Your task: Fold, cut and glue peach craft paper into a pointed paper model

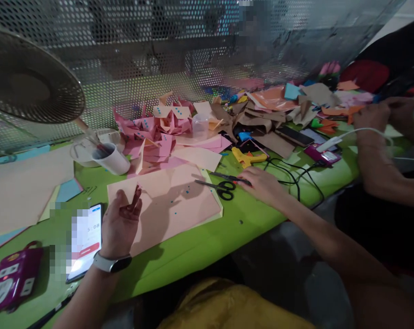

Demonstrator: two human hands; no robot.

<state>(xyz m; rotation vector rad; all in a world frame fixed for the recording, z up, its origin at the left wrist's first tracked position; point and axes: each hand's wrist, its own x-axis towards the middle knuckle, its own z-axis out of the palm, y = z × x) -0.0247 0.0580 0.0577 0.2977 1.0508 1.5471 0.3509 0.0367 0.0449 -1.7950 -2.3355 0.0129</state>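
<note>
Left hand lower left, open, palm up (holding nothing); right hand at centre, flat beside scissors on the bench

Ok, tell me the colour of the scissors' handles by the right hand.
Black, on the scissors, seen in the head view.
</note>
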